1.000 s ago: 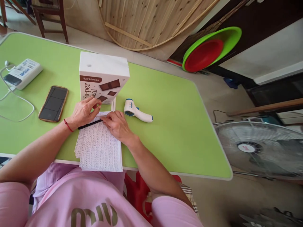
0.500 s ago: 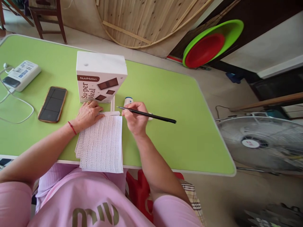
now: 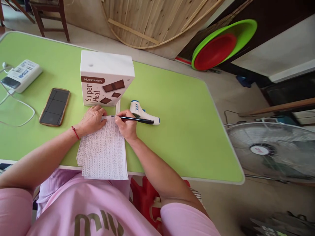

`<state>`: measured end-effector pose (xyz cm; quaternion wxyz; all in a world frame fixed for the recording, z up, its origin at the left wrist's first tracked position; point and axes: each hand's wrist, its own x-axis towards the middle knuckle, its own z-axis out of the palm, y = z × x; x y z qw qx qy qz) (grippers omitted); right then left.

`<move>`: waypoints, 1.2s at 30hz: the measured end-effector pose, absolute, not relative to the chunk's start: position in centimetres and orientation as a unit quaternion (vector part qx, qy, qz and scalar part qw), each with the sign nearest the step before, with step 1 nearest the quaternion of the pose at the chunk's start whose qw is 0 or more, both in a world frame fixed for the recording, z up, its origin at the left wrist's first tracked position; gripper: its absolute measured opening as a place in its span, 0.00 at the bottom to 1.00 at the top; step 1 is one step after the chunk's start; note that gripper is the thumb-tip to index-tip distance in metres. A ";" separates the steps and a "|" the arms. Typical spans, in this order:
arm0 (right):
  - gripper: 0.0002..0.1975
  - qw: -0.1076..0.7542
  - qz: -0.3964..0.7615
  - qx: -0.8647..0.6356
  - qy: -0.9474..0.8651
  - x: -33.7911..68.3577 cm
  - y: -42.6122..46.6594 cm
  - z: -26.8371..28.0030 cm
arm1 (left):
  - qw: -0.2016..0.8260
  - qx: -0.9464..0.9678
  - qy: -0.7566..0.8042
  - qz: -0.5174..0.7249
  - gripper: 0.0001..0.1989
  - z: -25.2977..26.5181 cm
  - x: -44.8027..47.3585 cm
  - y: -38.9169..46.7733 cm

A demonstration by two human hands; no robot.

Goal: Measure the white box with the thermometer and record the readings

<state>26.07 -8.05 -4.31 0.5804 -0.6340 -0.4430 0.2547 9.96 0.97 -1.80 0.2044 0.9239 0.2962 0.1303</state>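
A black pen [image 3: 141,120] is pinched in my right hand [image 3: 128,126], its tip at a narrow paper strip [image 3: 110,118] at the top of the written sheets. My left hand [image 3: 91,121] rests on the strip's left end, fingers bent and thumb pressing it down. Below both hands lie stacked sheets covered in rows of small writing [image 3: 105,154], their lower edge hanging over the table's edge. Just behind my left hand stands a white box reading "Super Meal" [image 3: 100,90]. Beyond the pen lies a white and blue thermometer gun [image 3: 145,114], partly hidden by the pen and right hand.
On the green table [image 3: 182,141], a phone [image 3: 54,107] lies left of the box, near a white power bank [image 3: 22,76] with a cable [image 3: 31,109]. Right of the table stands a fan [image 3: 261,149]. A red stool [image 3: 145,200] is below the table's edge.
My right hand has moved left and down, bringing the pen tip from above the table onto the paper strip. More of the thermometer gun now shows. My left hand has stayed nearly in place.
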 end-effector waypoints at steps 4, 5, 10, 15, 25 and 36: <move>0.11 0.564 0.235 -0.635 -0.472 25.9 -8.4 -4.1 | 0.200 0.921 0.310 0.126 0.08 -1.7 10.2 0.6; 0.11 0.562 0.238 -0.633 -0.476 25.9 -8.4 -4.0 | 0.201 0.920 0.315 0.122 0.07 -1.6 10.3 0.5; 0.11 0.557 0.249 -0.621 -0.492 25.7 -8.5 -3.9 | 0.204 0.913 0.338 0.104 0.06 -0.8 10.2 0.4; 0.11 0.540 0.259 -0.626 -0.500 25.6 -8.5 -4.0 | 0.211 0.908 0.346 0.110 0.05 -1.0 10.1 0.5; 0.10 0.541 0.199 -0.608 -0.546 25.9 -8.3 -5.1 | 0.216 0.904 0.359 0.080 0.08 -0.6 10.2 0.3; 0.08 0.535 0.177 -0.604 -0.563 26.0 -8.2 -5.4 | 0.215 0.902 0.372 0.045 0.10 0.2 10.4 0.1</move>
